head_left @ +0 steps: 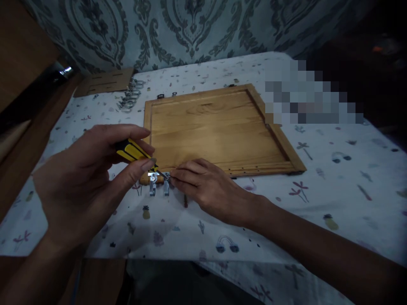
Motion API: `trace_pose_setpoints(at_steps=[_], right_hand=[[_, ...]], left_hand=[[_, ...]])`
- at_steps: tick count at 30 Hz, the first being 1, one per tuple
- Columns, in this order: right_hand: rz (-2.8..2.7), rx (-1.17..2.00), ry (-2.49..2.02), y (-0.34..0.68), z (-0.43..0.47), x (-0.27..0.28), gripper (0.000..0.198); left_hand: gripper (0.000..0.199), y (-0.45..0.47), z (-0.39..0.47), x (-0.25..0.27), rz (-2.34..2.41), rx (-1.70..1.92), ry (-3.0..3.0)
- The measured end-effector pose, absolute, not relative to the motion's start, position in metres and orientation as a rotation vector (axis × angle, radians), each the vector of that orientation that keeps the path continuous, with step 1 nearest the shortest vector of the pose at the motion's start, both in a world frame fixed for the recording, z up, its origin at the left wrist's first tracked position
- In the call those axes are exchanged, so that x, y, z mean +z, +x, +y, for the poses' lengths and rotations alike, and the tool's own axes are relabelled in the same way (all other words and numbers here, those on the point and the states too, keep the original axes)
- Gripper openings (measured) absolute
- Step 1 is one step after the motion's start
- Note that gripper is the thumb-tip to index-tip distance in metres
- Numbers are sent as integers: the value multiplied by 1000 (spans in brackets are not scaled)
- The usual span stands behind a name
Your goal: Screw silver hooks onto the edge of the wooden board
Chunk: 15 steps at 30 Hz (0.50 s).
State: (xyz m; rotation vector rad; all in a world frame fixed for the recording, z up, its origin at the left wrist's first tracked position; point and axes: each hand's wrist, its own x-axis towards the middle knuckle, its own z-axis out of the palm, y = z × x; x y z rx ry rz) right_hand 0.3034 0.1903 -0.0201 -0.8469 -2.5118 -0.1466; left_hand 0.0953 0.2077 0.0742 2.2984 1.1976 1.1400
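My left hand (104,169) is closed round the handle of a yellow and black screwdriver (135,152), its shaft slanting down to the right. The screwdriver tip meets a silver metal hook (166,184) on the near left edge of a wooden frame panel (203,131). My right hand (203,186) pinches at that hook with its fingers together; the fingertips are partly hidden. Just left sits a second metal hook (152,183), lying against the wood with a screw in its plate. The panel lies flat, its raised border facing up.
Several more metal hooks (129,97) lie in a row at the back left, beside a piece of cardboard (104,81). A patterned cloth (270,203) covers the table. Patterned wallpaper (190,29) stands behind, and a blurred patch hides the right back corner.
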Motion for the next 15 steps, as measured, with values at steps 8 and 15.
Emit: trace_pose_setpoints(at_steps=[8,15], right_hand=[[-2482,-163,-841,303,190,-22,26],[-2510,-182,-853,304,189,-22,26]], left_hand=[[27,88,208,73,1198,1072,2503],[29,87,210,85,1140,974,2671]])
